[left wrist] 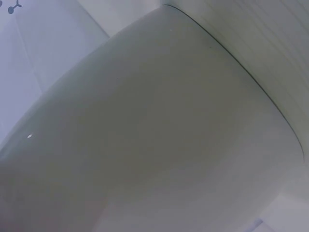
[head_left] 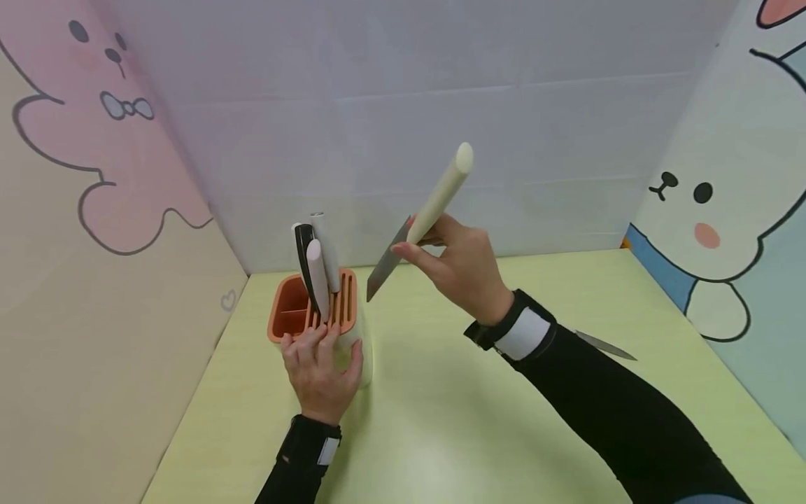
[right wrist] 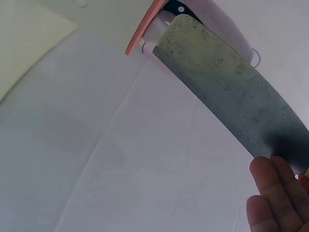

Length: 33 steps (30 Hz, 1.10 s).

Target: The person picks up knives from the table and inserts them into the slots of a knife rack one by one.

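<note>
A white knife block with an orange slotted top stands on the table's left half. My left hand rests against its front, with fingertips at the top rim and thumb spread to the side. In the left wrist view the block's pale wall fills most of the picture, and the hand is hidden. To the right of the block, my right hand pinches a kitchen knife near where handle meets blade. Its white handle points up and its broad blade slants down, apart from the slots.
A black-handled knife, a white-handled one and a pale grey-handled one stand in the block. Another blade lies on the table, partly behind my right sleeve. Cartoon-printed walls enclose the table.
</note>
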Motion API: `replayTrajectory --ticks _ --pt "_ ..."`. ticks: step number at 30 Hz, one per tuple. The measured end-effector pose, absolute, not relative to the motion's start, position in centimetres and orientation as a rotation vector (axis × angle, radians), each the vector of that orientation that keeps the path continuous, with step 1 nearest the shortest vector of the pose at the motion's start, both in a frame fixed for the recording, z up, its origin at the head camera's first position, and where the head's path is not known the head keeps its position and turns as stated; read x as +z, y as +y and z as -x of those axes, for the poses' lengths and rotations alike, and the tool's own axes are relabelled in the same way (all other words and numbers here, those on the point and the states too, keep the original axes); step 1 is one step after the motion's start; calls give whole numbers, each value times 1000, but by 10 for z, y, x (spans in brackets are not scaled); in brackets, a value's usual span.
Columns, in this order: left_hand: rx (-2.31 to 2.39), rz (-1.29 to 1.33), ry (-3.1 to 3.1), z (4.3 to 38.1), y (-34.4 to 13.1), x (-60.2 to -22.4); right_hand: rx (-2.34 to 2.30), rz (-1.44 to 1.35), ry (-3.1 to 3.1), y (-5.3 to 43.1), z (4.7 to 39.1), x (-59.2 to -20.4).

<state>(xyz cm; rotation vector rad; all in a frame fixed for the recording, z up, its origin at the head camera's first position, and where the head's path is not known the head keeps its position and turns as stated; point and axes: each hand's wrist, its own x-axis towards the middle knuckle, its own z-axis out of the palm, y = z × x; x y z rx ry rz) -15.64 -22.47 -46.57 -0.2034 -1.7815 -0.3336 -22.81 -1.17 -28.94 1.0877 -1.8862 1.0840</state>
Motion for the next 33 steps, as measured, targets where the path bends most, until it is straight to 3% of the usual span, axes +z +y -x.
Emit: replayTrajectory --ticks 19,33 --pt "-345 201 -1801 155 -226 -466 1108 -1145 -2022 -48 226 -284" --pt "-333 193 -1798 155 -226 -466 848 -1196 -2215 -76 230 -285"
